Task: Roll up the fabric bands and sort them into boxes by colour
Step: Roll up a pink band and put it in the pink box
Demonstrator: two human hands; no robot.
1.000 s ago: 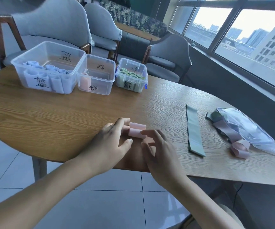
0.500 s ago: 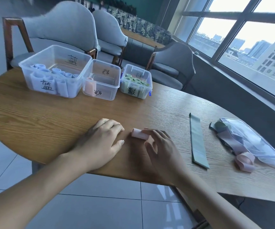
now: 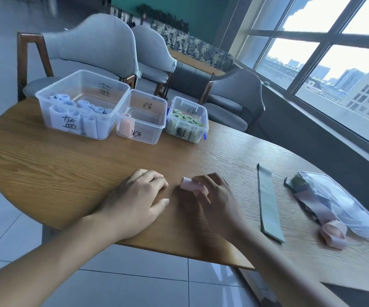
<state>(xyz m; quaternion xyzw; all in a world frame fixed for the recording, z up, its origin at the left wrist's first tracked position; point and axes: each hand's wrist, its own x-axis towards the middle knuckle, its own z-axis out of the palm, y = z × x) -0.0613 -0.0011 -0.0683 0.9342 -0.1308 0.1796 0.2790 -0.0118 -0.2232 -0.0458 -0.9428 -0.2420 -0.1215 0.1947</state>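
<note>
Right hand (image 3: 217, 197) has its fingers (image 3: 203, 181) curled around a rolled pink band (image 3: 189, 185) down at the center of the frame, the roll sitting on the wooden desk (image 3: 68, 171). Left hand (image 3: 140, 199) is just beside it, lying flat on the desk with fingers relaxed and holding nothing — a small gap between it and the roll. Upper left of the frame there's a row of three clear boxes with handwritten labels: the big box (image 3: 82, 103) packed with blue rolls, the middle box (image 3: 142, 117) touching it with just one pink roll (image 3: 126, 125) standing in its near-left corner, and the small box (image 3: 186, 119) full of green rolls, blue clips on its side. Off to the right, a flat green band (image 3: 268, 202) lies stretched out on the desk, well apart from the hands, and past it at the right edge a clear plastic bag (image 3: 343, 202) with a loose tangle of bands (image 3: 312, 200) spilling out — a pink loop (image 3: 332, 233) nearest the desk edge. Grey chairs (image 3: 94, 47) stand behind the desk, windows at upper right.
</note>
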